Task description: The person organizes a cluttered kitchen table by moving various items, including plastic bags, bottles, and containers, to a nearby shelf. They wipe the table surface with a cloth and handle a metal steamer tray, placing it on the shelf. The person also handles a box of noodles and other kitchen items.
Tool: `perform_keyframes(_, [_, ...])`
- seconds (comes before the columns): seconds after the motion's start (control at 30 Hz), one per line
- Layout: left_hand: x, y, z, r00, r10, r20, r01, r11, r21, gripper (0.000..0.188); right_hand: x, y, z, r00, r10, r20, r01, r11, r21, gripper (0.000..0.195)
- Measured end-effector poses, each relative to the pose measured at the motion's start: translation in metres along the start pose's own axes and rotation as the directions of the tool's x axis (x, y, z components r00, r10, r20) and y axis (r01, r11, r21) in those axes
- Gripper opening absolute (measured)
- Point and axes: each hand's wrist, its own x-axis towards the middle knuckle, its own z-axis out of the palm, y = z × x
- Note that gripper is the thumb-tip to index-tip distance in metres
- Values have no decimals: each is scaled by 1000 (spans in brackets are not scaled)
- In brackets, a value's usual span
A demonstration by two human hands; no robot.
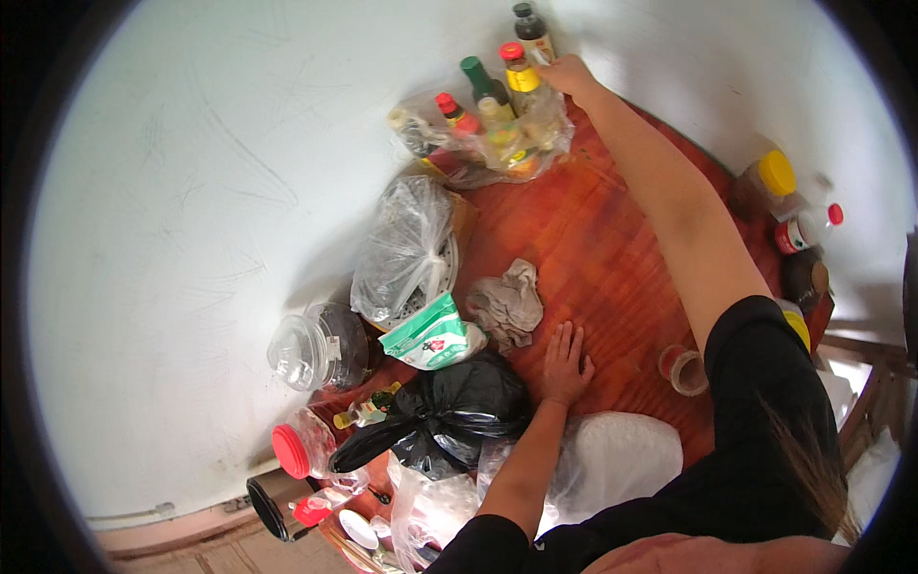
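My left hand [568, 364] lies palm down on the red-brown wooden tabletop [595, 265], fingers spread and nothing in it. Just beyond its fingertips is a crumpled grey cloth [508, 305]. My right hand [571, 77] reaches to the far corner, its fingers curled beside a red-capped bottle [522, 72] with a yellow label. Whether it grips that bottle, the clear plastic bag [549, 129] around it or something else is hidden. A dark bottle with a black cap [532, 32] stands just behind. Also in the bag are a green-capped bottle [484, 82] and a smaller red-capped bottle [457, 115].
Along the left wall stand a bagged perforated steamer [405, 251], a green-and-white packet [430, 337], a glass jar [323, 348] and a black plastic bag [459, 409]. A small open jar [685, 369] sits near my right arm. A yellow-lidded jar [767, 179] lines the right edge.
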Motion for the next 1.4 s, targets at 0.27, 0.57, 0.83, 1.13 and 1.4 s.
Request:
perform_keyframes(0.27, [9,4,-4,997,-57,52,58,998,-35,57,35,-58,-24,986,52,-157,-1,952,305,59])
perform_keyframes(0.57, [-10,-5,-6,995,-94,43,98,992,-81,57,-53,-142,62,858,-433,275,509,784,-356,93])
perform_keyframes(0.83, [-21,-11,3,992,-125,20,127,989,-72,55,-71,-154,119,940,-312,136,320,674,-665,36])
perform_keyframes(1.13, [-8,-8,-1,991,-134,12,135,989,-59,54,26,-175,70,940,170,295,-336,604,723,19])
perform_keyframes(1.4, [-5,-6,-3,996,-91,14,92,994,-66,54,33,-156,-18,955,81,284,-235,791,565,28])
